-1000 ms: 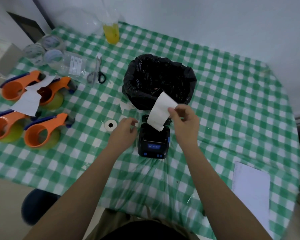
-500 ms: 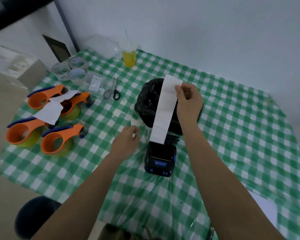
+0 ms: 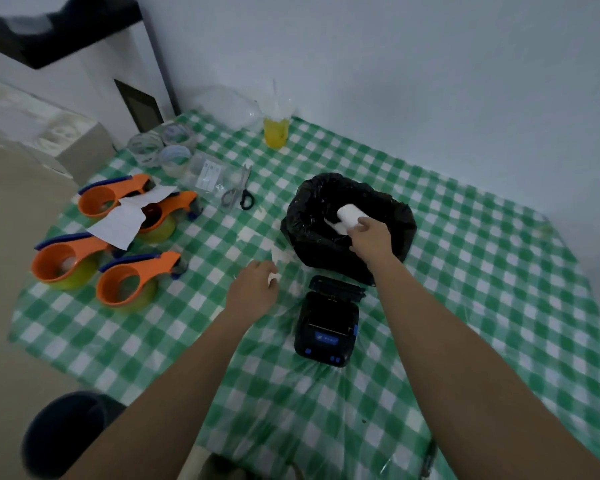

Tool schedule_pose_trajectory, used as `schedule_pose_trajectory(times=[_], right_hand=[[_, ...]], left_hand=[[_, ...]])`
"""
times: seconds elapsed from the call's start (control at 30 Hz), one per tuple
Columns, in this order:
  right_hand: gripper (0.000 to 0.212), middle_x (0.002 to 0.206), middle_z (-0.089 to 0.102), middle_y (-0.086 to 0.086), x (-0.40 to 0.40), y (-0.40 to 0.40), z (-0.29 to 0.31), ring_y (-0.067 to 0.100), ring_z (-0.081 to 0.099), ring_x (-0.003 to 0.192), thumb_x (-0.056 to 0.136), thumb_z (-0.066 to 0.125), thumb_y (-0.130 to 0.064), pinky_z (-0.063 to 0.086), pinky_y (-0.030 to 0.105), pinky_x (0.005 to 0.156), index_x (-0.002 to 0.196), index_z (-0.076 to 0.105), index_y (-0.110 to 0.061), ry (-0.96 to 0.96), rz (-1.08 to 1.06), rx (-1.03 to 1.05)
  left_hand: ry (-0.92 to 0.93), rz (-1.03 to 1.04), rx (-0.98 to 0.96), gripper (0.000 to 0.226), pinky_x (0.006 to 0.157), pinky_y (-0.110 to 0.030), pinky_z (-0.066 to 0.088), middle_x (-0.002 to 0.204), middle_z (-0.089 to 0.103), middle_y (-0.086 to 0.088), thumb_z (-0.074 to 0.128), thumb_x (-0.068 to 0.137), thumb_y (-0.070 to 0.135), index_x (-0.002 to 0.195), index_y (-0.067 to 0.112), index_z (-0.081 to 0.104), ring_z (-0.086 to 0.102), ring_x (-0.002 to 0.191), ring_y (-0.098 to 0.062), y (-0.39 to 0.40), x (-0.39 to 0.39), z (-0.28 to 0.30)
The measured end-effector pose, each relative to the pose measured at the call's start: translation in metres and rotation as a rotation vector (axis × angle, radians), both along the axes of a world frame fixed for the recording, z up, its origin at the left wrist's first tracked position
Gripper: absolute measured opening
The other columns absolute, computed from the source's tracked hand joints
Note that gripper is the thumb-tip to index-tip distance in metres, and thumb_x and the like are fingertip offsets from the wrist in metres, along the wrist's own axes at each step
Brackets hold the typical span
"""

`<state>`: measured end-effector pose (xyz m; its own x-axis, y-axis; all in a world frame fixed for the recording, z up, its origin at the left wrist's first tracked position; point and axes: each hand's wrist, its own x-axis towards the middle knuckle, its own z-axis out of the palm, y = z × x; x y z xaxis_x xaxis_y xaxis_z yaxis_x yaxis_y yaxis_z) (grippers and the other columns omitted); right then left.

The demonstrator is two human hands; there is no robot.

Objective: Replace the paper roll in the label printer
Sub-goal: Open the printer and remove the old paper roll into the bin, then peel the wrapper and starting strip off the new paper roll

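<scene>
The black label printer point(image 3: 328, 327) sits on the green checked tablecloth with its lid open toward the back. My right hand point(image 3: 371, 237) reaches over the black-lined bin point(image 3: 305, 230) behind the printer and grips the white paper strip point(image 3: 347, 216), now bunched up inside the bin's mouth. My left hand point(image 3: 253, 289) rests on the cloth left of the printer, its fingers closed around a small white paper roll point(image 3: 272, 279), mostly hidden by the fingers.
Several orange tape dispensers point(image 3: 129, 282) with loose white sheets stand at the left. Scissors point(image 3: 238, 195), clear tape rolls point(image 3: 160, 147) and a plastic bag lie behind them. A yellow drink cup point(image 3: 276, 131) stands by the wall. The table's front edge is close.
My right hand pulled the long paper strip up out of the printer, then carried it down into the bin, where it is now crumpled. The left hand stayed beside the printer.
</scene>
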<state>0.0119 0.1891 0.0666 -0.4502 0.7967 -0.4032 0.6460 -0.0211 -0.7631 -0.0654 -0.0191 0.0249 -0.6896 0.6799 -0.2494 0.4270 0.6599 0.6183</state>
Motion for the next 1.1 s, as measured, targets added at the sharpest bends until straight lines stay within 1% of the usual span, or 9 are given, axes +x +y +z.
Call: schedule_pose_trajectory(times=[0.07, 0.13, 0.3, 0.43, 0.53, 0.73, 0.93, 1.03, 1.1], right_hand=[[0.044, 0.135, 0.053, 0.012, 0.004, -0.010, -0.003, 0.026, 0.057, 0.111, 0.093, 0.050, -0.012, 0.048, 0.040, 0.099, 0.137, 0.045, -0.010, 0.010, 0.039, 0.050], [0.037, 0.130, 0.058, 0.009, 0.009, -0.023, -0.001, 0.023, 0.057, 0.112, 0.094, 0.048, -0.011, 0.046, 0.028, 0.093, 0.131, 0.052, -0.011, 0.065, 0.074, 0.140], [0.026, 0.114, 0.064, 0.008, 0.024, -0.061, -0.011, 0.015, 0.058, 0.097, 0.093, 0.049, -0.009, 0.043, 0.021, 0.083, 0.114, 0.063, -0.010, 0.113, 0.228, 0.280], [0.024, 0.114, 0.062, 0.008, 0.040, -0.082, -0.021, 0.019, 0.059, 0.100, 0.093, 0.048, -0.008, 0.048, 0.027, 0.088, 0.111, 0.064, -0.009, 0.106, 0.316, 0.298], [0.024, 0.113, 0.062, 0.006, 0.048, -0.088, -0.028, 0.013, 0.057, 0.092, 0.093, 0.047, -0.007, 0.045, 0.022, 0.082, 0.109, 0.065, -0.009, 0.086, 0.341, 0.293], [0.024, 0.112, 0.063, 0.005, 0.056, -0.093, -0.029, 0.017, 0.058, 0.097, 0.092, 0.046, -0.008, 0.048, 0.027, 0.085, 0.106, 0.066, -0.010, 0.062, 0.358, 0.291], [0.024, 0.108, 0.064, 0.002, 0.064, -0.093, -0.023, 0.014, 0.058, 0.094, 0.093, 0.047, -0.009, 0.049, 0.026, 0.085, 0.107, 0.066, -0.012, 0.094, 0.307, 0.289], [0.023, 0.101, 0.063, -0.008, 0.066, -0.095, -0.018, 0.007, 0.059, 0.091, 0.093, 0.051, -0.013, 0.052, 0.028, 0.086, 0.112, 0.063, -0.018, 0.215, 0.220, 0.220], [0.028, 0.112, 0.063, -0.007, 0.066, -0.097, -0.012, 0.006, 0.060, 0.101, 0.093, 0.053, -0.019, 0.052, 0.025, 0.088, 0.120, 0.059, -0.024, 0.313, 0.201, 0.123]], left_hand=[[0.011, 0.013, -0.061, 0.036, 0.097, -0.044, 0.042, 0.128, 0.050, -0.017, 0.052, 0.090, 0.019, 0.124, 0.009, 0.051, 0.047, 0.117, -0.033, -0.007, -0.001, -0.007], [0.037, 0.006, -0.147, 0.048, 0.099, -0.044, 0.039, 0.134, 0.044, -0.016, 0.057, 0.087, 0.025, 0.130, 0.011, 0.044, 0.039, 0.124, -0.035, -0.014, -0.002, -0.012], [0.023, -0.036, -0.361, 0.078, 0.100, -0.046, 0.039, 0.144, 0.032, -0.015, 0.070, 0.076, 0.036, 0.139, 0.014, 0.029, 0.030, 0.131, -0.036, -0.023, -0.006, -0.022], [0.031, -0.048, -0.353, 0.076, 0.090, -0.044, 0.045, 0.139, 0.037, -0.016, 0.070, 0.078, 0.024, 0.139, 0.015, 0.026, 0.042, 0.122, -0.035, -0.022, -0.006, -0.027], [0.041, -0.050, -0.325, 0.080, 0.092, -0.046, 0.046, 0.141, 0.037, -0.016, 0.069, 0.080, 0.025, 0.144, 0.020, 0.020, 0.043, 0.122, -0.036, -0.021, -0.009, -0.031], [0.112, -0.072, -0.317, 0.044, 0.077, -0.041, 0.047, 0.126, 0.047, -0.017, 0.056, 0.088, 0.016, 0.128, 0.012, 0.040, 0.052, 0.106, -0.034, -0.016, -0.015, -0.032], [-0.032, 0.058, -0.044, 0.052, 0.076, -0.038, 0.048, 0.118, 0.051, -0.012, 0.058, 0.086, 0.038, 0.128, 0.012, 0.044, 0.057, 0.098, -0.030, -0.007, -0.006, -0.010], [-0.205, 0.163, 0.204, 0.041, 0.071, -0.034, 0.050, 0.103, 0.061, -0.004, 0.063, 0.081, 0.042, 0.114, 0.018, 0.056, 0.062, 0.086, -0.022, 0.004, 0.006, 0.015], [-0.365, 0.202, 0.318, 0.032, 0.074, -0.039, 0.055, 0.093, 0.064, -0.005, 0.063, 0.082, 0.041, 0.105, 0.020, 0.059, 0.065, 0.078, -0.022, 0.010, 0.013, 0.032]])
